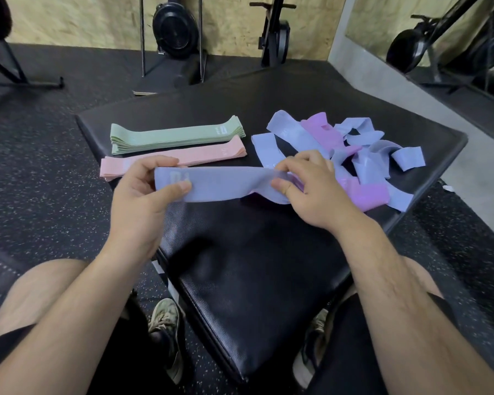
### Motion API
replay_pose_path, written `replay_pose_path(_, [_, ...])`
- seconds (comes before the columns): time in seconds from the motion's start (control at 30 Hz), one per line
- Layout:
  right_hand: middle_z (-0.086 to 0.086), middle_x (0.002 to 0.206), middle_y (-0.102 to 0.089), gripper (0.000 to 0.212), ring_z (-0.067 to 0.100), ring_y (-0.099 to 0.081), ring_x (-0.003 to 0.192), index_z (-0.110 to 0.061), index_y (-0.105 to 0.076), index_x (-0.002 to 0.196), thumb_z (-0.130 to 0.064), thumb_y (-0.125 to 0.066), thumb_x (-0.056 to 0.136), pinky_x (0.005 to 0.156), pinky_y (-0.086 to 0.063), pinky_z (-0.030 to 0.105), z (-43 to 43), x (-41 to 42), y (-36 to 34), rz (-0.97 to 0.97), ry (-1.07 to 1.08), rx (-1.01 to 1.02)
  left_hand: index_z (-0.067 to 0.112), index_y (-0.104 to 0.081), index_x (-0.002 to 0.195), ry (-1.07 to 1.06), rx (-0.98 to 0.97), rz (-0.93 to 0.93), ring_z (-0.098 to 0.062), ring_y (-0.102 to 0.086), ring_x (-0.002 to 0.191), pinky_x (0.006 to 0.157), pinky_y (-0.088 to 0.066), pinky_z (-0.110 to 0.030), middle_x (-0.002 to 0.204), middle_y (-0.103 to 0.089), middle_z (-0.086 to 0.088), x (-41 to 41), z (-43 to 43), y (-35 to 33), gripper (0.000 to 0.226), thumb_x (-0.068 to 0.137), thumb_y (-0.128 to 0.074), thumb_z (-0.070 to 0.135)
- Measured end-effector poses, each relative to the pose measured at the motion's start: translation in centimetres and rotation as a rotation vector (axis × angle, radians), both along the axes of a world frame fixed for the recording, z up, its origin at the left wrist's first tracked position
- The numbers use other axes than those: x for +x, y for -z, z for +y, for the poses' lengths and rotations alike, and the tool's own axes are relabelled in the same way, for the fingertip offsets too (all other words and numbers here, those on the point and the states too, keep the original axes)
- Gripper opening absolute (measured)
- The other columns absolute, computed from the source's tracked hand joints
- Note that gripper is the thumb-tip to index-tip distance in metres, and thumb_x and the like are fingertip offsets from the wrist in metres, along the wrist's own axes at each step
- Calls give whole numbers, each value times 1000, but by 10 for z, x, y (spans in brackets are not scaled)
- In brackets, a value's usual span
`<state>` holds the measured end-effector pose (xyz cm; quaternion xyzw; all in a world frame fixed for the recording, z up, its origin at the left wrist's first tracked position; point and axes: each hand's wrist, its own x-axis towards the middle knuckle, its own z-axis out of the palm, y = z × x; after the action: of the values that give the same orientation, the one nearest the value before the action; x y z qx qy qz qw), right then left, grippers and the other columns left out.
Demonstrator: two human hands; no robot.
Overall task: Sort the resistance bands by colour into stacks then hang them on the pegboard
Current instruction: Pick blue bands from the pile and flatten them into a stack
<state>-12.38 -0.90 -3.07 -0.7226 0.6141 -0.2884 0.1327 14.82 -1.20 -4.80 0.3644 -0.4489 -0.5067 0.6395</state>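
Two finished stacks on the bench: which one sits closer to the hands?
The pink stack: it lies right behind the left hand, partly hidden by the held blue band. The green stack lies beyond it.

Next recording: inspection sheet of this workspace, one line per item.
Surface: black padded bench, bands on its far half.
Job's things: green stack and pink stack lie side by side; blue band held between both hands; unsorted pile of blue and purple bands at right.
Clutter: nothing seen.
Hands: left hand pinches the blue band's left end, right hand its right end.
Cables: nothing seen.
Surroundings: speckled floor, gym machines by the wall; no pegboard in view.
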Motion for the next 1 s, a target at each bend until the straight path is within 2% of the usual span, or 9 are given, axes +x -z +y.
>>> replay_pose_path(0.1, [-12,104,-50,8,-8,-33,109,-26,-68,99,-33,-68,96,102,-32,29,3,4,-5,-92,-52,-134,20,-67,96,-33,14,24,-19,-66,89,87,-55,-35,89,-71,3,4,-3,-2,35,71,-73,-3])
replay_pose_path(0.2, [-5,104,-53,13,13,-33,113,-37,-63,88,-49,-69,91,96,-31,26,1,1,-11,-39,-42,-76,21,-66,94,-73,34,13,-16,-65,84,84,-54,-33,83,-70,10,7,-7,0,35,74,-72,-8])
replay_pose_path(0.3, [-5,103,-49,23,15,-26,117,-37,-60,86,-59,-64,90,97,-25,26,-1,-9,-9,96,5,93,21,-66,93,-79,102,-50,-15,-65,83,83,-54,-33,86,-69,7,12,-11,8,37,79,-71,-13])
replay_pose_path(0.37, [-6,105,-49,24,16,-25,119,-38,-60,84,-60,-65,88,99,-27,29,-2,-13,-6,138,15,200,25,-70,89,-68,180,-98,-22,-64,90,89,-53,-42,95,-68,-2,14,-15,15,35,74,-76,-7])
replay_pose_path(0.47, [-5,104,-58,16,16,-35,120,-40,-62,82,-52,-72,87,101,-34,31,2,-18,-7,84,1,250,30,-72,78,-80,309,-157,-28,-62,92,90,-52,-49,98,-66,-7,20,-16,19,31,62,-79,4])
replay_pose_path(0.6, [-8,104,-69,13,13,-62,102,-33,-70,82,-43,-77,86,93,-49,31,17,-30,-19,-155,-40,246,17,-66,88,49,383,-205,-24,-65,80,74,-56,-33,88,-67,-6,27,-14,17,27,78,-73,-7])
replay_pose_path(0.77, [-13,93,-68,17,2,-62,91,-34,-72,93,-44,-81,83,84,-46,24,32,-46,-9,-132,-50,408,13,-65,86,120,393,-427,-20,-63,66,61,-53,-27,82,-68,-10,28,-2,22,22,80,-75,-6])
replay_pose_path(0.9, [-8,95,-68,21,12,-65,78,-30,-70,99,-28,-83,83,63,-55,26,39,-50,8,-122,-63,543,24,-72,85,88,341,-588,-20,-62,75,74,-50,-33,86,-71,-5,29,3,29,24,67,-84,14])
replay_pose_path(1.0, [-17,101,-72,18,3,-66,92,-35,-72,100,-25,-80,87,79,-49,17,44,-57,13,-124,-44,505,21,-74,89,54,300,-641,-16,-60,76,74,-49,-29,86,-71,-1,28,5,32,17,81,-80,8])
